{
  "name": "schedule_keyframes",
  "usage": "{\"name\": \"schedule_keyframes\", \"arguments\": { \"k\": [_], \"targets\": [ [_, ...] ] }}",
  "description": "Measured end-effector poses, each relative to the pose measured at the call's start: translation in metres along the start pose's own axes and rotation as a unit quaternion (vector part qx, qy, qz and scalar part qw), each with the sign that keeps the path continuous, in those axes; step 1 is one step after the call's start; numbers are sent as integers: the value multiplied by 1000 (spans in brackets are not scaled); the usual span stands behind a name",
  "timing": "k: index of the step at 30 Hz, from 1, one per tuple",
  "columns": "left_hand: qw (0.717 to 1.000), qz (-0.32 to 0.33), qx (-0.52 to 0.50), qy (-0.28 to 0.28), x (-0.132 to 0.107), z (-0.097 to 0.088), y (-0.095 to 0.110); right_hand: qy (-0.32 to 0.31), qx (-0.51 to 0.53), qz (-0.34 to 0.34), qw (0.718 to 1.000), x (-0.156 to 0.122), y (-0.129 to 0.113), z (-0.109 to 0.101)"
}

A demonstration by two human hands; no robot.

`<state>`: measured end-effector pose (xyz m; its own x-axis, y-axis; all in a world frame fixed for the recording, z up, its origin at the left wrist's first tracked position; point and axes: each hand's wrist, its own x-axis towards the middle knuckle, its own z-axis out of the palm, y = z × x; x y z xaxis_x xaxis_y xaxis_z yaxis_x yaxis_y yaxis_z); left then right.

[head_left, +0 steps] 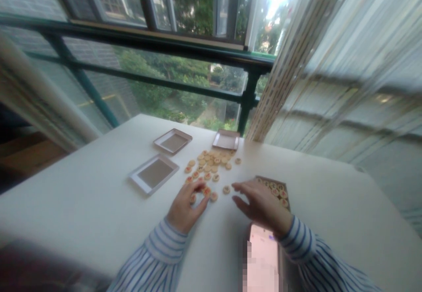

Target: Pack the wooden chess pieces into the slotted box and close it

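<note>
Though amid discs point(216, 178), box point(271, 180) and phone point(263, 257), right grip point(260, 202) spread; left grip point(185, 206), hold unclear

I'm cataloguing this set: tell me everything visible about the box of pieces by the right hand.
The box is shallow, brown and straight-sided, open on top, lying flat on the white table. Round pale pieces with red or dark marks sit in rows inside. The right hand hides its near left part; contact is unclear, as is the material.
</note>
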<state>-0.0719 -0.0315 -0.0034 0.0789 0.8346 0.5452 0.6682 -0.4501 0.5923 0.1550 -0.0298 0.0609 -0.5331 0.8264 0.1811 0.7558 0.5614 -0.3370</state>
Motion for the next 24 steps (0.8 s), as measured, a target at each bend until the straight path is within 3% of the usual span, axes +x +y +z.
{"name": "schedule_keyframes", "arguments": {
  "k": [9, 24],
  "targets": [
    [999, 32, -20, -14, 8, 10, 11, 50, 112, 35, 992, -10, 21, 5],
    [995, 58, -38, -67, 27, 27, 44, 72, 138, 28, 987, -18, 31, -1]
  ]
}}
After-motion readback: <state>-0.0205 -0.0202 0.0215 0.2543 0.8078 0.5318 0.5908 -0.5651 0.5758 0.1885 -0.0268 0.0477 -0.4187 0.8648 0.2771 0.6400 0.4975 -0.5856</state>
